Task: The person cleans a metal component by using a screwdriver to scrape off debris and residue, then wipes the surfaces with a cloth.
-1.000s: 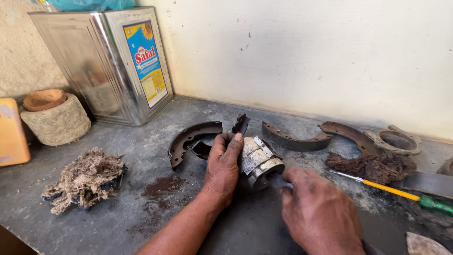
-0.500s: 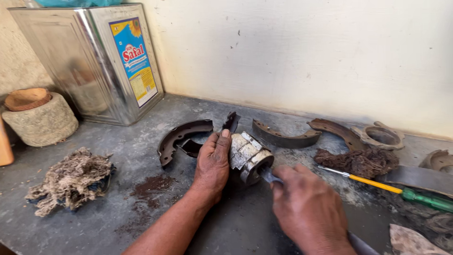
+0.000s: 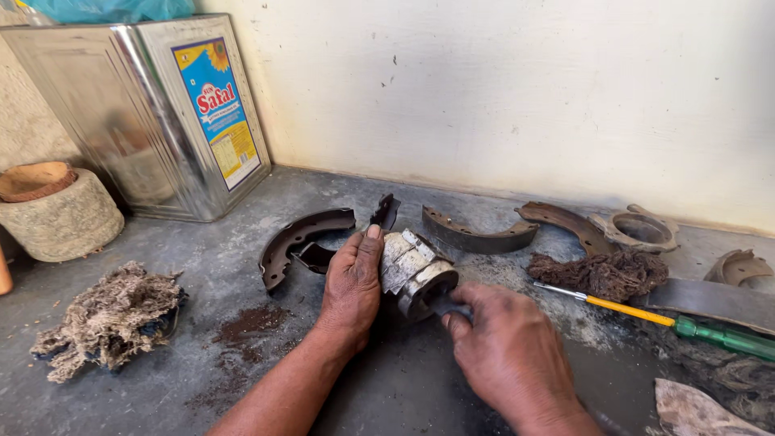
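Head-down view over a dusty grey workbench (image 3: 202, 266) against a pale wall.

At centre, lying tilted on the bench: a short metal cylinder part (image 3: 416, 274), pale and scuffed, with a dark bore facing the lower right. Gripped from the left by the left hand (image 3: 351, 287), fingers curled over its top and thumb pointing up along its side. Met at the bore by the right hand (image 3: 508, 355), fingers closed narrowly around a dark tool tip (image 3: 449, 308) pressed to the rim of the opening. Kind of tool hard to tell; handle mostly hidden under the palm.

Seemingly mid-work on the bore: outer surface already partly scraped pale, rim and inside dark and grimy.

Lying untouched around it: a curved brake shoe (image 3: 299, 238) just left, two more brake shoes (image 3: 476, 234) behind. Further right, a brown wad of waste cloth (image 3: 605, 273), a round flanged ring (image 3: 638, 230), and a screwdriver (image 3: 662, 319) with yellow and green handle. Far left, a pale wad of cotton waste (image 3: 109, 319), a large square tin (image 3: 145, 113), a stone block (image 3: 60, 218).
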